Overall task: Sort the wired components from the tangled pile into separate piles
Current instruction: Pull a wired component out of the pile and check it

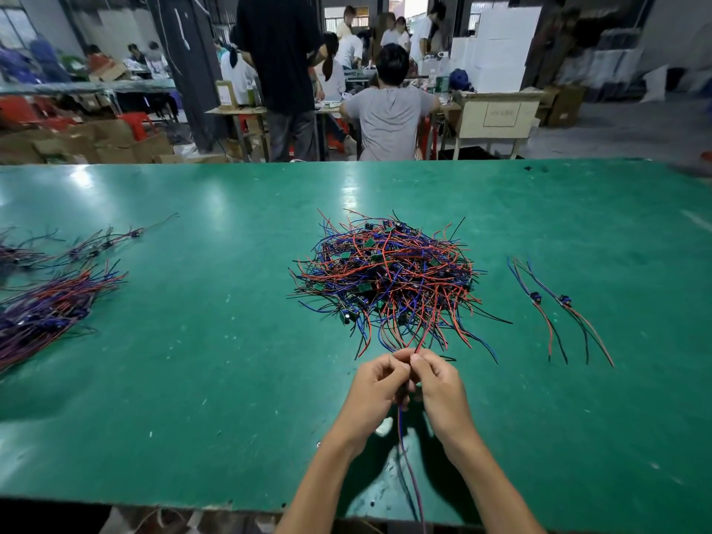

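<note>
green table (pixel 192 379) | tangled pile (pixel 385 275) centre | sorted bundles (pixel 46 306) left | two components (pixel 554 302) right

no text is showing clearly enough to read. a pale label (pixel 501 114) on the front of the cream desk (pixel 472 125) in the upper right of the frame is carrying faint characters, too blurred to make out.

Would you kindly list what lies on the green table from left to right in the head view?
Sorted bundles of wired components → tangled pile → two separated wired components.
</note>
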Motion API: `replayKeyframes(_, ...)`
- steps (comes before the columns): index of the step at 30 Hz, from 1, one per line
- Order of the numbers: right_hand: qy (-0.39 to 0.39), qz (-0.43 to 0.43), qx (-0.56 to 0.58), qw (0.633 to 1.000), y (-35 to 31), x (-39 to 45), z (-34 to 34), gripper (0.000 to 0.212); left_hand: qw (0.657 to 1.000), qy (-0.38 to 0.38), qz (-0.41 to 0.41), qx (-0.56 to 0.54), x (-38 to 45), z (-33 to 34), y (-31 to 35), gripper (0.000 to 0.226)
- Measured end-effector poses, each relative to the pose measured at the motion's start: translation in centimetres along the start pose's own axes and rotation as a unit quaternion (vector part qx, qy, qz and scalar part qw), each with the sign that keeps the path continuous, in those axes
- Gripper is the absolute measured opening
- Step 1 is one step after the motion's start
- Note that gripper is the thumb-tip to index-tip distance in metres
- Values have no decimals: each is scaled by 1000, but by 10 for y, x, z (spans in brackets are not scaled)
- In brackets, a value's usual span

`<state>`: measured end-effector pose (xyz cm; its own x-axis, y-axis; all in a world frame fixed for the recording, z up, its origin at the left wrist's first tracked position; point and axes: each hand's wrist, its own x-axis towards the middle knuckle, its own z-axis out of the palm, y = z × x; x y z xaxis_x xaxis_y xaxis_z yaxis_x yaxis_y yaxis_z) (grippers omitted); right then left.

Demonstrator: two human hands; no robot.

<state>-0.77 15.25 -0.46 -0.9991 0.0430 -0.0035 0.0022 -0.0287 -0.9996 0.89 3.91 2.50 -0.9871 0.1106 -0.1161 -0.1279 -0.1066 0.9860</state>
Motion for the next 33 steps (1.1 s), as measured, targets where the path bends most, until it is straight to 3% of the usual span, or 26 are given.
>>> replayKeyframes(10, 89, 67, 11, 994, -34, 38, -10, 29, 998, -36, -29, 50, -8, -18, -8, 26)
replayKeyframes(17, 46, 135, 227, 963, -38, 42, -17, 24, 998, -42, -35, 23, -10, -22, -4, 20)
replayKeyframes(23, -56, 6, 34, 998, -28, 12, -29, 25, 997, -70, -26, -26, -14, -23, -2, 21)
replayKeyframes(27, 37, -3, 77, 996, -27, 17, -46, 26, 993, -102, -47, -25, -14, -36, -5, 30)
replayKeyframes(33, 79, 32, 123, 989, -10, 21, -56, 29, 991, -26, 9, 134, -7, -49, -5, 27)
